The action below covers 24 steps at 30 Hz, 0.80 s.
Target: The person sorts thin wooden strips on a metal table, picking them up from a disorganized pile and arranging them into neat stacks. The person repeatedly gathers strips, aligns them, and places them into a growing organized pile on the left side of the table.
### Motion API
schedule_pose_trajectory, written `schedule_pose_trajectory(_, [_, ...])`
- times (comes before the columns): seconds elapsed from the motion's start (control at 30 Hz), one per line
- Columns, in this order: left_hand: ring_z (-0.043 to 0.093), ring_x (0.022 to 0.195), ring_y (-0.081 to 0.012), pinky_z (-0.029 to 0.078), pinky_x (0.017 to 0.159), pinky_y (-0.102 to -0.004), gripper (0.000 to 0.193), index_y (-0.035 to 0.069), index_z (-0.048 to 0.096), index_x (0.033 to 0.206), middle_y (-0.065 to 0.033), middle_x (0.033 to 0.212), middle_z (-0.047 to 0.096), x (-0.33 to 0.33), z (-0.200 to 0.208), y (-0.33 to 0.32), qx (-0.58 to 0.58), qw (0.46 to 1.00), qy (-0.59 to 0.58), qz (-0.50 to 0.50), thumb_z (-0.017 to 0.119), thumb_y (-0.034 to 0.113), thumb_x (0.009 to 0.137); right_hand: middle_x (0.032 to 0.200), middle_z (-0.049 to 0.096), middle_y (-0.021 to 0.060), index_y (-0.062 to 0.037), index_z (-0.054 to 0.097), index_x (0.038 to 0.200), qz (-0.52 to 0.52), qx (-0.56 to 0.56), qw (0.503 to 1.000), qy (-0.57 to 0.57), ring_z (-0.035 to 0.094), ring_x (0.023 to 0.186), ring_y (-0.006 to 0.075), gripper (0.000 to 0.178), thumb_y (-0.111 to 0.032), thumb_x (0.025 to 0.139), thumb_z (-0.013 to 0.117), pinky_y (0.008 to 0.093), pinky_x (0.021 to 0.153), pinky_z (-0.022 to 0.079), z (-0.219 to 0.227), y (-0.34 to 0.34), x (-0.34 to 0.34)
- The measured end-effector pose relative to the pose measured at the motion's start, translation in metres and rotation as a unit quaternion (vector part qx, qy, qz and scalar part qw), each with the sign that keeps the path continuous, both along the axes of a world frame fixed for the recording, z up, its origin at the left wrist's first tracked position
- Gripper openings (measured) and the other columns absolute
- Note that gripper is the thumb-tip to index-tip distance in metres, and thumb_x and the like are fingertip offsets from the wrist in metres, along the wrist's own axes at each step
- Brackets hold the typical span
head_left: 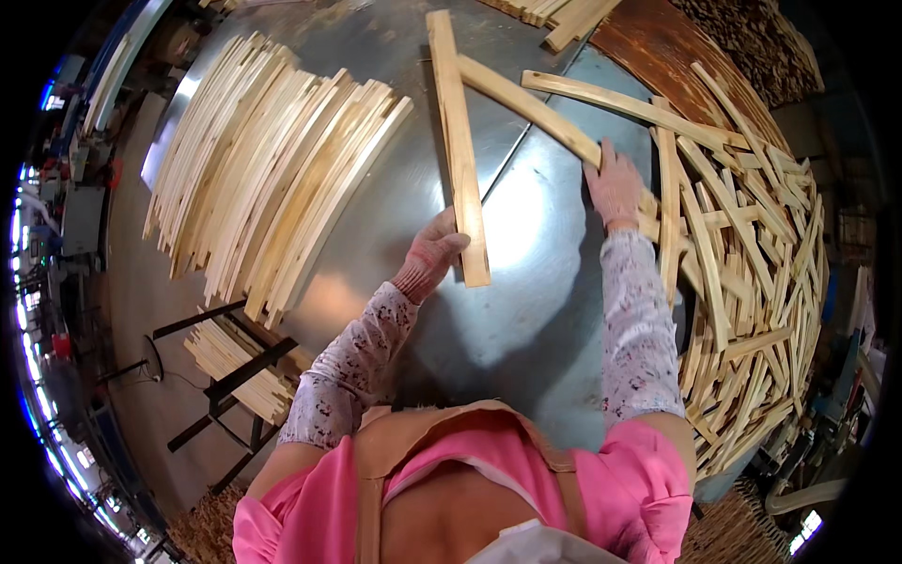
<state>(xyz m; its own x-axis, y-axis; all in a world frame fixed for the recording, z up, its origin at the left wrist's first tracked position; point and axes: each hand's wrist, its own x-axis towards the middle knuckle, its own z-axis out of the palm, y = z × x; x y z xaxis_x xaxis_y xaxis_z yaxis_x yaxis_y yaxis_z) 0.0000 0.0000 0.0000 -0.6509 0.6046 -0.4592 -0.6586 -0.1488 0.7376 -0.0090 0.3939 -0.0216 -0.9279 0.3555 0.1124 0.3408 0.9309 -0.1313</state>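
Note:
My left hand (435, 252), in a pinkish work glove, is closed round the near end of a pale wooden strip (455, 141), with the thumb on its upper face. The strip points away from me over the metal table (395, 226). My right hand (616, 186), gloved too, lies over a second wooden strip (536, 108) that slants from the far middle down to the right. Its fingers wrap over that strip's near part, beside a jumbled heap of wooden strips (742, 254).
Many wooden strips (272, 160) lie side by side in a row on the table's left. More strips (240, 367) rest on a dark metal frame (252, 367) below. Another bundle (573, 19) sits at the far edge, near a brown worn board (658, 56).

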Motion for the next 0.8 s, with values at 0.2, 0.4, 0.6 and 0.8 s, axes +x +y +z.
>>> schedule_pose_trajectory(0.2, [0.064,0.116,-0.0182,0.052,0.106,-0.0331,0.069,-0.006,0.047,0.157,-0.0080,0.129,0.066,0.004,0.044,-0.047,-0.031,0.998,0.040,0.032,0.056,-0.001,0.089,0.118,0.072,0.0192,-0.0150,0.048,0.157,0.007,0.011,0.991,-0.133,0.067,0.114,0.0415,0.070,-0.041,0.097,0.073,0.0531,0.098,0.055,0.028,-0.080,0.174])
schedule_pose_trajectory(0.4, [0.063,0.123,-0.0199,0.049,0.111,-0.0327,0.068,-0.005,0.049,0.157,-0.0114,0.137,0.066,0.012,0.061,-0.118,-0.017,0.999,0.050,-0.006,0.058,0.000,0.089,0.128,0.070,0.0229,-0.0175,0.034,0.167,0.012,-0.108,0.969,-0.222,0.068,0.116,0.0439,0.083,-0.046,0.097,0.070,0.0527,0.099,0.056,0.068,-0.142,0.191])
schedule_pose_trajectory(0.6, [0.060,0.129,-0.0191,0.045,0.114,-0.0315,0.064,-0.005,0.051,0.155,-0.0102,0.143,0.065,0.028,0.050,-0.227,-0.011,0.993,0.090,0.073,0.061,0.004,0.093,0.143,0.059,0.0384,-0.0158,0.049,0.158,0.088,-0.248,0.951,-0.162,0.067,0.116,0.0530,0.055,-0.037,0.107,0.052,0.0569,0.105,0.052,0.007,-0.270,0.113])
schedule_pose_trajectory(0.8, [0.060,0.129,-0.0172,0.045,0.114,-0.0327,0.060,-0.005,0.052,0.154,-0.0080,0.143,0.065,0.094,0.043,-0.374,-0.066,0.969,0.109,0.211,0.061,0.006,0.096,0.126,0.067,0.0427,0.0176,0.002,0.164,0.035,-0.366,0.894,-0.255,0.067,0.120,0.0552,0.111,-0.066,0.105,0.045,0.0529,0.106,0.052,0.030,-0.550,0.035])
